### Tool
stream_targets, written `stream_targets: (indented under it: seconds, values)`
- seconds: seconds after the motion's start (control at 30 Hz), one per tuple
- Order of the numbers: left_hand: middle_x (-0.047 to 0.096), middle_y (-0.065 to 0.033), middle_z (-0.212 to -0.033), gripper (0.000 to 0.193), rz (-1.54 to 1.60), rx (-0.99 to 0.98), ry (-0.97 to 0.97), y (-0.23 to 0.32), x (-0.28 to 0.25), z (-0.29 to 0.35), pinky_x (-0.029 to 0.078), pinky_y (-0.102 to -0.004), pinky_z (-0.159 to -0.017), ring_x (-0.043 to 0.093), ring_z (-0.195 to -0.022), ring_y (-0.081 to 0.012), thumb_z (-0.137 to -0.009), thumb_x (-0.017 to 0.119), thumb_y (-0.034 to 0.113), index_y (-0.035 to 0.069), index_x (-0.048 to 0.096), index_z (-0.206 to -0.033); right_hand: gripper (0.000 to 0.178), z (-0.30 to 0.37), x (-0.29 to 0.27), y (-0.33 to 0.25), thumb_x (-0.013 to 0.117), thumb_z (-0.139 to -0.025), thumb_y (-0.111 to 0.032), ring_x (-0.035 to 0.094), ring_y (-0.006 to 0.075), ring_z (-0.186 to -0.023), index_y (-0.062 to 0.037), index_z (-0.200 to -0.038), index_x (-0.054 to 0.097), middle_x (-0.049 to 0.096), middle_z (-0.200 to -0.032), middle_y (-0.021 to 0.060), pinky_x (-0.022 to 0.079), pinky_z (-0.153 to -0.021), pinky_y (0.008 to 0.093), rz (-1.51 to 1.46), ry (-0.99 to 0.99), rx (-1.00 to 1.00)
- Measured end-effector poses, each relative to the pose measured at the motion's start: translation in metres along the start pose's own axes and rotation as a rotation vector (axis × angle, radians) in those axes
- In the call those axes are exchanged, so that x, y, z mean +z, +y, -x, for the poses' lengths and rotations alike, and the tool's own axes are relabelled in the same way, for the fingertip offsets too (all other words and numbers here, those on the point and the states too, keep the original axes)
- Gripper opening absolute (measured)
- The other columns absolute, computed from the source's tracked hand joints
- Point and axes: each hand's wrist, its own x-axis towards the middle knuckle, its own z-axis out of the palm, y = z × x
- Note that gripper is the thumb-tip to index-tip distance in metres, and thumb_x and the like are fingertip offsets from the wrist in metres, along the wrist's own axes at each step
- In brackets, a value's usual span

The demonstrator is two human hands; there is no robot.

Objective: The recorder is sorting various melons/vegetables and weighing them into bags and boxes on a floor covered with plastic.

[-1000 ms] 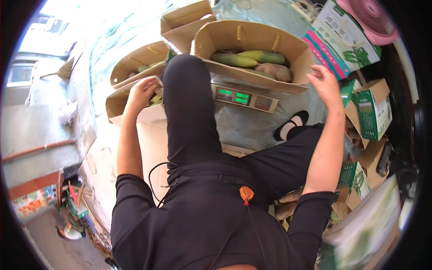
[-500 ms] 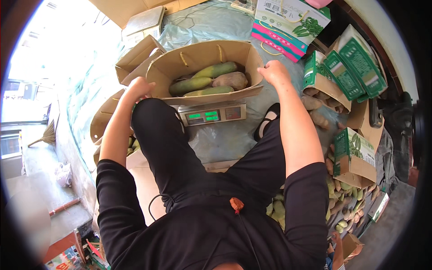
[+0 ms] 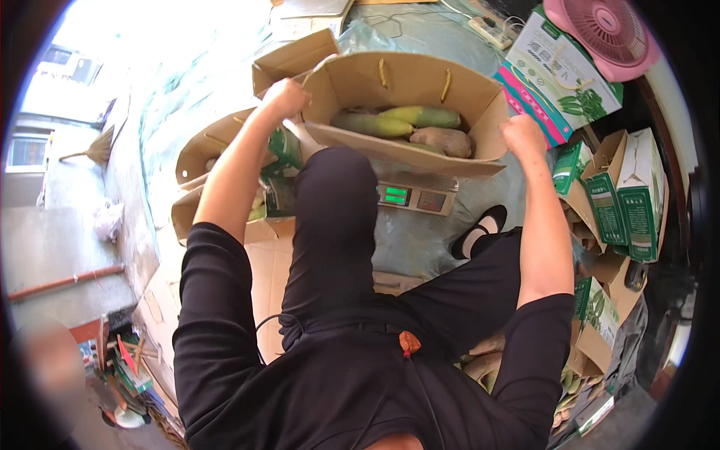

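Observation:
A brown cardboard box (image 3: 484,124) with yellow cord handles stands open-topped in front of me. Inside lie several green radishes (image 3: 371,124) and a brownish root (image 3: 442,139). My left hand (image 3: 287,98) is closed on the box's left end, and my right hand (image 3: 523,138) grips its right end, fingers curled. Just below the box shows a digital scale (image 3: 431,198) with a lit green display, its left part behind my left knee. Whether the box rests on the scale or hangs slightly above it, I cannot tell.
More open boxes (image 3: 196,161) stand at the left beside my knee. Green and white cartons (image 3: 637,199) crowd the right side, and a pink fan (image 3: 600,34) is at the back right. A power strip (image 3: 491,31) with cables lies at the back. A broom (image 3: 97,146) is far left.
The whole view has swung, so most things sit elsewhere in the picture. My left knee now covers part of the scale. Both hands keep hold of the box ends.

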Motion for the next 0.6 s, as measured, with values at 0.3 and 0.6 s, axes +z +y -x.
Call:
stream_targets:
  seconds: [0.3,0.6]
  values:
    - [0.063,-0.0061,-0.073,0.033,0.571,-0.322,0.269,-0.106,-0.081,0.147,0.046,-0.0285,-0.062,0.056,-0.063,-0.0135,-0.084,0.059,0.029,-0.003,0.068,-0.09,0.03,0.055,-0.077,-0.119,0.051,-0.074,-0.028,0.058,0.043,-0.076,-0.0006,-0.071,0.063,0.061,-0.076,0.0245,0.046,-0.068,0.0482,-0.132,0.224,-0.496]
    - [0.065,-0.0049,-0.079,0.032,0.698,-0.631,0.568,-0.2,-0.126,0.403,0.044,-0.0238,-0.063,0.057,-0.069,-0.0086,-0.084,0.058,0.025,-0.005,0.067,-0.091,0.023,0.178,-0.07,-0.252,0.056,-0.088,-0.024,0.057,0.0172,-0.059,-0.0024,-0.086,0.063,0.061,-0.071,0.0046,0.047,-0.055,0.0317,-0.281,0.222,-0.983]
